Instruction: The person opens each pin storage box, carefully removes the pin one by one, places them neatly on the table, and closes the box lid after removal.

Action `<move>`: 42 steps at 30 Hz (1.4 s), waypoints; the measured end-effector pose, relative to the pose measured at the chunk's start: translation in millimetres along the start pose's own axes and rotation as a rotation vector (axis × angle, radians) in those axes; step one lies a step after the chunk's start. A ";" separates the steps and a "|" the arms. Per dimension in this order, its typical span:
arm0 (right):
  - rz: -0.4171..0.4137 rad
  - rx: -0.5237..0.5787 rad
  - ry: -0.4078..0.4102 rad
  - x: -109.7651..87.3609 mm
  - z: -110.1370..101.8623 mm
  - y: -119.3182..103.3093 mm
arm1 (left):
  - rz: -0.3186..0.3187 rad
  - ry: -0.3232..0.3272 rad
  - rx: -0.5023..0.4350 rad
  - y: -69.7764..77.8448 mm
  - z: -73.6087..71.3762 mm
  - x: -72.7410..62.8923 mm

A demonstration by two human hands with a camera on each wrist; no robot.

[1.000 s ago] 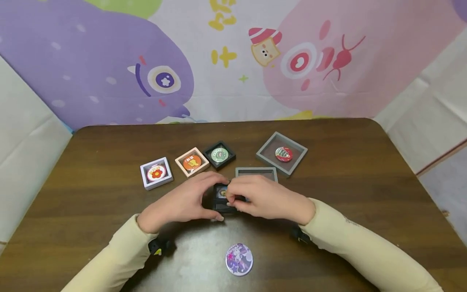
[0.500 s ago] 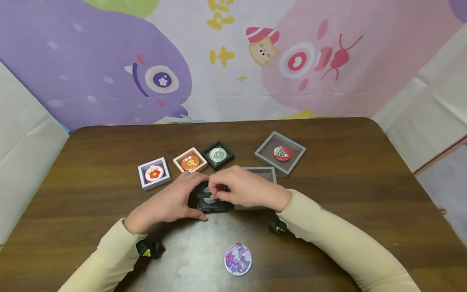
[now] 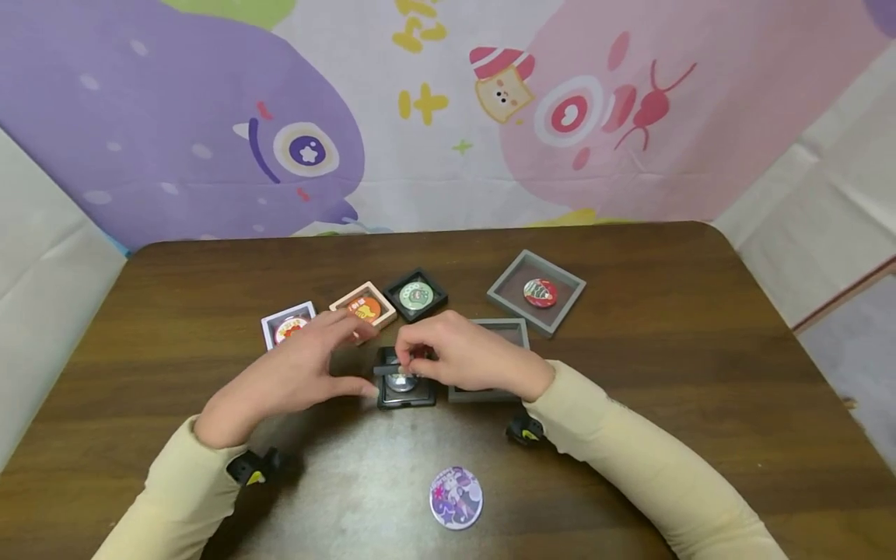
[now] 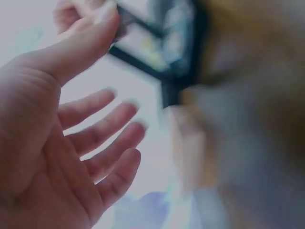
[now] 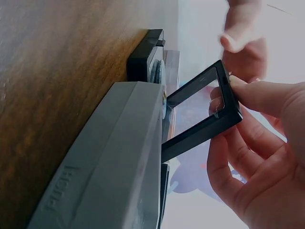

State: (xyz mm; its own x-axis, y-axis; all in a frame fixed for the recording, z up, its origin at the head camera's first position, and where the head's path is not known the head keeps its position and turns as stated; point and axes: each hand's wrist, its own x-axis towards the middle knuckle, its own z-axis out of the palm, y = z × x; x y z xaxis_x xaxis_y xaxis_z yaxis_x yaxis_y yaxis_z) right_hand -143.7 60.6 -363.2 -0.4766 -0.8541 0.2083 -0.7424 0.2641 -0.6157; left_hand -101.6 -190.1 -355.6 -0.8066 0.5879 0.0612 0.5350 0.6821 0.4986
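A small black display frame lies opened at the table's middle, its base (image 3: 424,395) flat with a round badge (image 3: 401,381) on it. My right hand (image 3: 462,354) pinches the edge of the frame's lid (image 5: 205,136), which has a clear film and stands tilted up from the base. To the left of the frame, my left hand (image 3: 290,369) has its fingers spread and holds nothing. Its thumb tip is near the frame's left side; whether they touch I cannot tell. The left wrist view is blurred.
A grey frame (image 3: 483,396) lies right beside the black one. Behind stand a white frame (image 3: 313,309), a cream frame (image 3: 387,315), a black frame (image 3: 423,316) and a larger grey frame (image 3: 551,330), with badges. A purple badge (image 3: 456,498) lies in front.
The black frame shifted left and its lid came up in my right hand. My left hand has let go of the frame's side and moved left.
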 end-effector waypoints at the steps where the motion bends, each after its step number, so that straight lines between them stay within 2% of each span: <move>1: 0.002 0.000 0.000 0.4 0.4 0.1 | 0.006 -0.002 0.023 3.3 -5.1 -2.7; 3: 0.008 0.005 0.001 1.0 1.0 0.7 | 0.042 -0.030 0.068 12.9 -10.5 -7.7; 5: 0.017 0.013 0.006 1.4 1.5 1.7 | 0.104 -0.076 0.104 24.6 -9.1 -11.6; 8: 0.039 0.031 0.015 1.4 1.5 3.1 | 0.189 -0.128 0.155 42.4 2.1 -12.9; 10: 0.056 0.041 0.020 1.2 0.9 3.8 | 0.202 -0.145 0.200 50.2 10.0 -12.3; 14: 0.090 0.063 0.025 0.8 -1.1 4.6 | 0.153 -0.176 0.256 52.7 19.1 -10.3; 20: 0.104 0.091 0.034 0.6 -3.9 6.7 | 0.105 -0.262 0.268 46.6 24.3 -8.4; 27: 0.125 0.097 0.027 -0.3 -5.8 6.3 | 0.117 -0.259 0.349 46.6 26.3 -7.8; 32: 0.138 0.101 0.024 -1.3 -5.8 6.7 | 0.061 -0.290 0.355 49.5 29.7 -9.7; 42: 0.119 0.108 0.030 -1.5 -5.9 8.1 | -0.018 -0.310 0.335 45.8 34.3 -7.8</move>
State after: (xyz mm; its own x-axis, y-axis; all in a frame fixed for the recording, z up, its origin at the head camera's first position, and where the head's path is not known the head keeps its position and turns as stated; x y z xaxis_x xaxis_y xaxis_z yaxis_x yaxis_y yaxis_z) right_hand -151.8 66.7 -364.0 -0.5734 -0.8053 0.1507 -0.6259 0.3118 -0.7149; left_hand -62.2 -148.5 -362.9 -0.7305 0.6421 -0.2326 0.6142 0.7666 0.1873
